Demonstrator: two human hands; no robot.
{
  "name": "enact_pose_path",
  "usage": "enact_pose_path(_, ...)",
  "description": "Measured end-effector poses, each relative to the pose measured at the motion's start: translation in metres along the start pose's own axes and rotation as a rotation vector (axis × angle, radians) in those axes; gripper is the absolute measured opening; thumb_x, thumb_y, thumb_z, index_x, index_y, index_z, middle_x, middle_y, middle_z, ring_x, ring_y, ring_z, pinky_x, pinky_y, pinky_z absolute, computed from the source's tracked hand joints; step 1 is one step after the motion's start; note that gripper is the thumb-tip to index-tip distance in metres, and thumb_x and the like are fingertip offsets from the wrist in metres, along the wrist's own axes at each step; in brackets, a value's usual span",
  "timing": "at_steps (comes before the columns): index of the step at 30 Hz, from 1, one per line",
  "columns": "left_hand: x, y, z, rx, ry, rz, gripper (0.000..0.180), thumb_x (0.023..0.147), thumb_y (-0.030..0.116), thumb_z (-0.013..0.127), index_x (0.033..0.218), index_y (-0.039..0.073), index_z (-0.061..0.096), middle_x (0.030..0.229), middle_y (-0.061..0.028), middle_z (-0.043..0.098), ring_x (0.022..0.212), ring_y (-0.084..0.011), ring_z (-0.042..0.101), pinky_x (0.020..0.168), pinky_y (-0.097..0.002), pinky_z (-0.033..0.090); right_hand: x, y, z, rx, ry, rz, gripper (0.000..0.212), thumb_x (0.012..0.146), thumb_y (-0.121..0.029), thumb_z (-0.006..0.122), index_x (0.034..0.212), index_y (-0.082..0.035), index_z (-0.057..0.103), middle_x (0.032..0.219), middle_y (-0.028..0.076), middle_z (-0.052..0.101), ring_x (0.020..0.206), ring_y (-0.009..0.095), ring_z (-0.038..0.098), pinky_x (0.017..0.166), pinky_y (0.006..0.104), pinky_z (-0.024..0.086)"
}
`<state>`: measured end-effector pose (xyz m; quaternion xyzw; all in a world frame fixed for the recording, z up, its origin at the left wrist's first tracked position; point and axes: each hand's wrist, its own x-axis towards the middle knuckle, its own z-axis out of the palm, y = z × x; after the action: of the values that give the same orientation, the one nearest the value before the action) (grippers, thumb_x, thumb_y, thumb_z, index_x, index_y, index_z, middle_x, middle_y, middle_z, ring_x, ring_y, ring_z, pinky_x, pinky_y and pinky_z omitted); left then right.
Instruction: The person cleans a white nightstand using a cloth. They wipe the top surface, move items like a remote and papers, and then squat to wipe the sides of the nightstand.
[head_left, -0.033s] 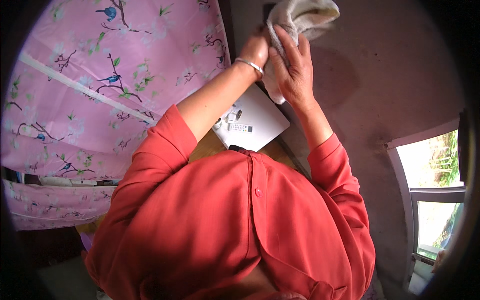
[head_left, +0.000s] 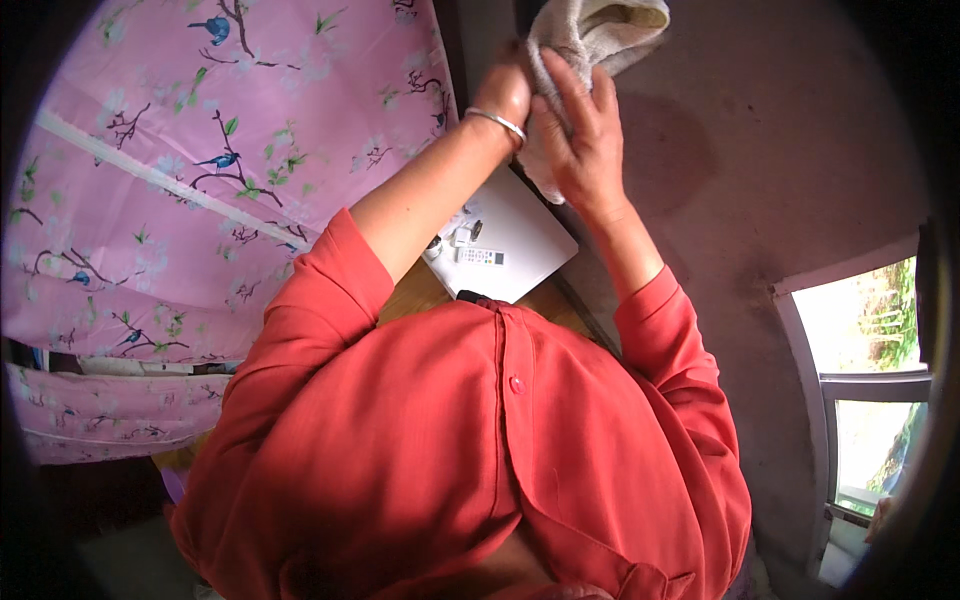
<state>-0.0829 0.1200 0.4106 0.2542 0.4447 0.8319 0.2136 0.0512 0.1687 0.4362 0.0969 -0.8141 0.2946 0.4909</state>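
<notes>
A whitish, rumpled towel (head_left: 560, 30) is held up at the top of the view, its folds hanging down between my hands. My right hand (head_left: 590, 150) grips it, with the fingers and thumb pressed against the cloth. On the towel's left side is my left hand (head_left: 502, 92), with a silver bangle (head_left: 497, 124) at the wrist. Its fingers are blurred and partly hidden behind the cloth, so their grip cannot be made out. A dark area lies behind the towel at the upper edge.
Below my hands stands a white-topped surface (head_left: 525, 255) carrying a remote control (head_left: 481, 256) and several small items. A pink curtain (head_left: 330, 100) with birds and branches hangs on the left. At right are a brownish wall (head_left: 760, 180) and a window (head_left: 870, 385).
Both hands and the towel have shifted slightly left. The towel's fold at the top has opened a little wider.
</notes>
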Motion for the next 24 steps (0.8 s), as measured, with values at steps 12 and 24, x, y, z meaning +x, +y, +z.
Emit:
enact_pose_path(12,-0.074,-0.004,0.034,-0.454,0.015,-0.275,0.035,0.082,0.036,0.058,0.103,0.008,0.055,0.103,-0.0074,0.059,0.1,-0.0245,0.054,0.092,-0.0401,0.041,-0.044,0.023,0.008,1.144,0.706,0.794,0.054,0.084,-0.026,0.057,0.129,-0.001,0.041,0.118,0.009,0.052,0.108,0.017,0.047,0.092,0.0282,0.037)
enact_pose_path(24,-0.059,-0.019,0.03,0.07,-0.07,-0.094,0.04,0.083,0.04,0.058,0.096,0.003,0.059,0.092,-0.0062,0.061,0.087,-0.0171,0.057,0.076,-0.0319,0.047,-0.066,0.04,-0.038,0.475,0.823,0.75,0.043,0.082,-0.024,0.063,0.116,0.0,0.054,0.1,0.01,0.06,0.09,0.013,0.054,0.079,0.0275,0.045)
